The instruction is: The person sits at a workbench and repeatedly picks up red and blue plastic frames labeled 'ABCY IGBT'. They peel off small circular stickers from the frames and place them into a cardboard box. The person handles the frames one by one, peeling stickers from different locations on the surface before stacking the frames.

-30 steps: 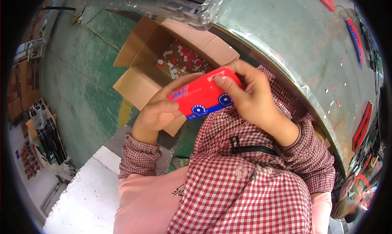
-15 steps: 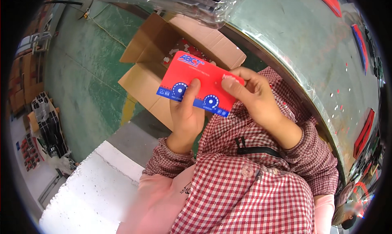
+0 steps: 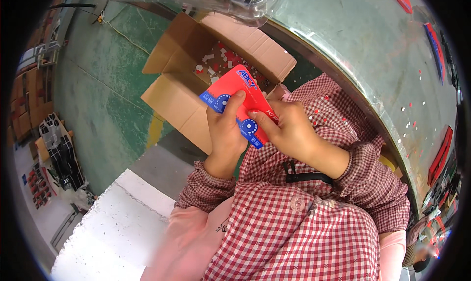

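Observation:
A red panel sheet with a blue lower strip and two round dial markings (image 3: 229, 85) is held between both hands, over the near edge of a cardboard box. My left hand (image 3: 224, 133) grips its lower left part, thumb on the printed face. My right hand (image 3: 297, 133) is closed on its right part, the thumb pressing near the right dial. The sheet looks bent along its middle, its right part turned away. Fingers behind it are hidden. Below the hands is my checked apron (image 3: 294, 227), with small red and white bits on it.
The open cardboard box (image 3: 171, 45) holds many small red and white scraps. A green-topped table (image 3: 343, 45) curves along the right, with similar red-blue panels (image 3: 434, 53) and loose bits. A white foam block (image 3: 113, 227) lies at lower left. Another person (image 3: 421, 256) is at far right.
The sheet has gone from nearly flat to bent and tilted more steeply. My right hand has moved left and down along it. More small bits show on the apron.

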Demonstrator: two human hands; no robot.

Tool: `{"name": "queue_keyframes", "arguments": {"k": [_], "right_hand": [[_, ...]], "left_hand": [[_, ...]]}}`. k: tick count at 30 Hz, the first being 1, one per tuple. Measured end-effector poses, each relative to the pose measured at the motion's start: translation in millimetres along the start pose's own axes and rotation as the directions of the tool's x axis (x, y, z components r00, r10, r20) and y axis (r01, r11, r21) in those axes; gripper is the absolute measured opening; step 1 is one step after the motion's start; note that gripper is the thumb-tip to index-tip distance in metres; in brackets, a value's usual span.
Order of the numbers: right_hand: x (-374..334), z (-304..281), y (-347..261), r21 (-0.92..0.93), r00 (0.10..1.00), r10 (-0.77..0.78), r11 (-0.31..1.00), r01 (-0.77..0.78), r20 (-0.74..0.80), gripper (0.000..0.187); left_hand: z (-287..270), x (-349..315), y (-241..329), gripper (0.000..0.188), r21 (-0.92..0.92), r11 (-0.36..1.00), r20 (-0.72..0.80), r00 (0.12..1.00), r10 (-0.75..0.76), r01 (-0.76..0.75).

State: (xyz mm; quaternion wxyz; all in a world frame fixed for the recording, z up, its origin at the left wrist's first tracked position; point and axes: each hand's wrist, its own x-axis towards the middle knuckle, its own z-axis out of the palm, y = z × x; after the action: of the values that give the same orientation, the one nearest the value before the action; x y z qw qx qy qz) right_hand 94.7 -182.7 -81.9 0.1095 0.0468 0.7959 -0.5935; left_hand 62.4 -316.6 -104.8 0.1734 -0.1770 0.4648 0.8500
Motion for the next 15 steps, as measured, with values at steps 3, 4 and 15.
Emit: {"name": "queue_keyframes", "arguments": {"k": [3, 4, 15], "right_hand": [[0.4, 4.0, 2.8, 0.012, 0.999, -0.023, 1.000, 0.023, -0.027, 0.014], [0.7, 5.2, 3.9, 0.005, 0.999, -0.025, 1.000, 0.025, -0.031, 0.014], [4.4, 14.4, 12.9, -0.072, 0.996, -0.074, 0.995, 0.070, -0.045, 0.012]], "left_hand": [[0.7, 0.4, -0.9, 0.031, 0.002, 1.000, -0.016, 1.000, -0.016, 0.016], [0.2, 0.7, -1.2, 0.029, 0.002, 1.000, -0.021, 1.000, -0.013, 0.013], [-8.6, 6.8, -8.4, 0.024, 0.027, 1.000, -0.062, 0.998, 0.000, 0.002]]}}
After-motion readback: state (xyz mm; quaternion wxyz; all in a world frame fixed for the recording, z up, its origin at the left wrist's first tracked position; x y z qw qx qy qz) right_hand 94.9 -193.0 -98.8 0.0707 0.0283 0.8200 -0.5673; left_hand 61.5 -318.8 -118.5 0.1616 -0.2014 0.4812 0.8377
